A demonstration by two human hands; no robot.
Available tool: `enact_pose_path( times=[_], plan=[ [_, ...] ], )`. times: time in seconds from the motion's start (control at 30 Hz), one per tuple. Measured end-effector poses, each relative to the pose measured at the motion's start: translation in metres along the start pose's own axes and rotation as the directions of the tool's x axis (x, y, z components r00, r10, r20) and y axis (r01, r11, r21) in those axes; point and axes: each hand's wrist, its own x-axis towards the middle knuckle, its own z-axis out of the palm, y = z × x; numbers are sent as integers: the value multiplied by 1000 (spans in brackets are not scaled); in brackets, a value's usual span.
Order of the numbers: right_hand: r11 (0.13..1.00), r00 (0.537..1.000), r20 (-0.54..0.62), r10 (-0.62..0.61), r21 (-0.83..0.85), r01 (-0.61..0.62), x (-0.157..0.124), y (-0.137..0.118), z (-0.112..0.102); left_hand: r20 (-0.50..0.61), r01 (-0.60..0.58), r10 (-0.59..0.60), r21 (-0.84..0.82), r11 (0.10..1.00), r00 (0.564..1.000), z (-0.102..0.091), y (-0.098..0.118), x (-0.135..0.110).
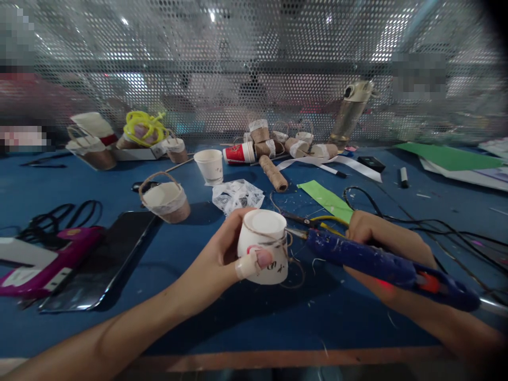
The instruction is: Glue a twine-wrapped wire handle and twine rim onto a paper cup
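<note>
My left hand point(234, 254) is closed around a white paper cup point(268, 227) held upside down, base up. A bandage wraps the thumb, which presses on the cup's side. Thin brown twine point(291, 244) is wound partly round the cup, with a loose loop hanging at its right. My right hand point(381, 248) grips a blue hot glue gun point(357, 256) whose metal nozzle points left, at or very near the twine on the cup. Whether the nozzle touches cannot be told. The handle of the gun is mostly hidden by the hand.
A small twine-handled basket point(170, 203) stands left of a bundle of white lace point(238, 196). Behind are another paper cup point(209, 166), a twine roll point(273, 173) and scissors point(297, 218). A phone point(105, 259) and purple tool point(75, 259) lie left; black cables point(428, 227) run right.
</note>
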Motion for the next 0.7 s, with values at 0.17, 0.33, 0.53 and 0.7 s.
enact_pose_path(
  times=[0.17, 0.33, 0.53, 0.7],
  plan=[
    [1000, 1000, -14, 16, 8, -16, 0, 0, 1, 50, -5, 6, -21, 1000, 999, -4, -3, 1],
    [1000, 1000, -13, -22, -11, 22, -2, 1, 2, 65, 9, -6, -45, 999, 998, -2, 1, 2],
    [999, 999, -11, -31, -34, 31, 0, 1, 1, -3, -18, 18, -12, 1000, 1000, 0, 0, 0],
    [999, 1000, -13, -27, -30, 27, -1, 1, 1, -2, -41, 41, 26, 999, 999, -1, -5, 1]
  ],
)
